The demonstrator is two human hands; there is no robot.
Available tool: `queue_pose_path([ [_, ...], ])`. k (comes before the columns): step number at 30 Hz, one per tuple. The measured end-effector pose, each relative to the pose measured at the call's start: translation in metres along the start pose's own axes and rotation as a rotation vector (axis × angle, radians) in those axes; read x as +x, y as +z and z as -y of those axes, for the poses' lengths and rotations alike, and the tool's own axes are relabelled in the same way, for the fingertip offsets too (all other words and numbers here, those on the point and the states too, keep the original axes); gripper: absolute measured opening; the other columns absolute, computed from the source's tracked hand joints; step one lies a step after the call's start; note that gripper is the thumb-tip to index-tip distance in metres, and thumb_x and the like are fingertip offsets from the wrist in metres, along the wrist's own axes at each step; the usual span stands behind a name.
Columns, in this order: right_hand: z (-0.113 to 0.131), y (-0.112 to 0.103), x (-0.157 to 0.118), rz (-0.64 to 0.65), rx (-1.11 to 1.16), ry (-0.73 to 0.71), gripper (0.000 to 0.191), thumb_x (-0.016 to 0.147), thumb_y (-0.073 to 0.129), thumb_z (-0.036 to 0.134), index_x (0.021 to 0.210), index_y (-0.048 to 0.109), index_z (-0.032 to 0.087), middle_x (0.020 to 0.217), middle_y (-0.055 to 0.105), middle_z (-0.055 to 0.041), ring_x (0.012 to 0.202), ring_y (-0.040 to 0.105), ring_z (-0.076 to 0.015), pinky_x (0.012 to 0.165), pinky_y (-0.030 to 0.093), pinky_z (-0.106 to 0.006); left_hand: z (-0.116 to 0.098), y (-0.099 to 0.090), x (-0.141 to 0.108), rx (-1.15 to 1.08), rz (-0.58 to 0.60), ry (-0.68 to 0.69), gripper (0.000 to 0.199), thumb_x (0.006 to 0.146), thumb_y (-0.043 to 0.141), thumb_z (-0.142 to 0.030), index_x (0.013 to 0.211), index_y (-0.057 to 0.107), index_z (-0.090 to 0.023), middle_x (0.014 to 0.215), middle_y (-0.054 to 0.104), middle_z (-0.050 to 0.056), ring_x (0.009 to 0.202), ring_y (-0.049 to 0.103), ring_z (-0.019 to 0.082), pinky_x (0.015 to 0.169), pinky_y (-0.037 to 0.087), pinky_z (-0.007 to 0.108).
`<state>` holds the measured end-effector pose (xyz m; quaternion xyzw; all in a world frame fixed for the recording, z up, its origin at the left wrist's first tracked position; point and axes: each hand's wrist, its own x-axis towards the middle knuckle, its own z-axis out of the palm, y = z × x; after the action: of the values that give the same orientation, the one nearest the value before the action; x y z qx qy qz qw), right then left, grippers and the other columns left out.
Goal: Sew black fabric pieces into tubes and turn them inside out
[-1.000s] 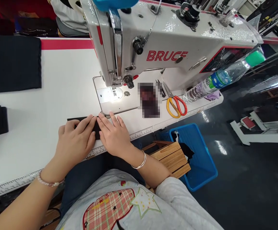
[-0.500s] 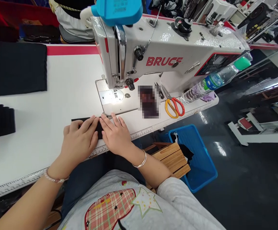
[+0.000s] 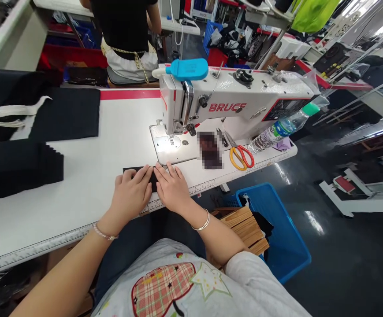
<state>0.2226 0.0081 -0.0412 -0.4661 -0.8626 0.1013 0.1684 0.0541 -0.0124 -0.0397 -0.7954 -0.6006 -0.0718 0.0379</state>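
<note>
A small black piece of fabric (image 3: 153,182) lies at the table's front edge, mostly hidden under both hands. My left hand (image 3: 132,191) rests on its left part, fingers somewhat bent and fingertips pressing down. On its right part lies my right hand (image 3: 173,187), fingers stretched out flat. The fingertips of both hands nearly meet over the cloth. Just beyond them is the metal needle plate (image 3: 165,152) of a white sewing machine (image 3: 254,97), lit by its lamp. Neither hand touches the machine.
Stacked black fabric pieces (image 3: 22,167) and a larger black cloth (image 3: 68,114) lie left. Scissors (image 3: 242,157), a blurred-out dark item (image 3: 211,152) and a water bottle (image 3: 279,130) are right. A blue basket (image 3: 287,237) stands below. A person (image 3: 125,31) sits beyond the table.
The view has tilted up and turned left, so the machine appears smaller and lower and more of the room shows. Both hands stay on the black fabric in nearly the same pose.
</note>
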Motion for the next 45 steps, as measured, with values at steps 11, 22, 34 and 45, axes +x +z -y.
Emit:
queue_pose_path([
  [11, -0.001, -0.017, 0.008, -0.081, 0.571, 0.356, 0.039, 0.082, 0.062, 0.024, 0.121, 0.065, 0.019, 0.134, 0.059, -0.0097, 0.127, 0.050, -0.0242, 0.114, 0.036, -0.043, 0.007, -0.018, -0.015, -0.395, -0.120, -0.034, 0.045, 0.098, 0.031, -0.030, 0.129, 0.061, -0.018, 0.139, 0.056, 0.012, 0.111, 0.052, 0.029, 0.095, 0.046, 0.052],
  [22, 0.007, -0.046, 0.040, 0.079, 1.122, 0.799, 0.050, 0.071, 0.071, 0.020, 0.119, 0.057, 0.015, 0.118, 0.063, -0.0140, 0.086, 0.067, -0.0150, 0.076, 0.059, -0.031, 0.042, -0.022, -0.025, -0.567, -0.105, -0.376, 0.045, 0.086, 0.054, -0.033, 0.127, 0.059, -0.015, 0.114, 0.065, 0.012, 0.093, 0.060, 0.025, 0.089, 0.050, 0.042],
  [34, 0.021, -0.003, 0.046, 0.061, 1.293, 0.809, 0.060, 0.061, 0.075, 0.019, 0.118, 0.058, 0.025, 0.082, 0.064, 0.0007, 0.077, 0.066, -0.0176, 0.065, 0.054, -0.029, 0.049, -0.008, -0.028, -1.141, -0.180, -0.604, 0.057, 0.073, 0.072, -0.028, 0.128, 0.058, -0.024, 0.118, 0.062, 0.009, 0.091, 0.059, 0.021, 0.083, 0.050, 0.038],
  [45, 0.097, -0.028, 0.110, 0.270, 1.452, 0.684, 0.047, 0.058, 0.076, 0.016, 0.102, 0.062, 0.024, 0.078, 0.071, 0.0007, 0.069, 0.067, -0.0156, 0.062, 0.053, -0.027, 0.103, -0.055, -0.064, -1.688, -0.246, -0.695, 0.072, 0.076, 0.072, -0.040, 0.139, 0.043, -0.018, 0.095, 0.072, 0.010, 0.087, 0.068, 0.021, 0.075, 0.053, 0.032],
])
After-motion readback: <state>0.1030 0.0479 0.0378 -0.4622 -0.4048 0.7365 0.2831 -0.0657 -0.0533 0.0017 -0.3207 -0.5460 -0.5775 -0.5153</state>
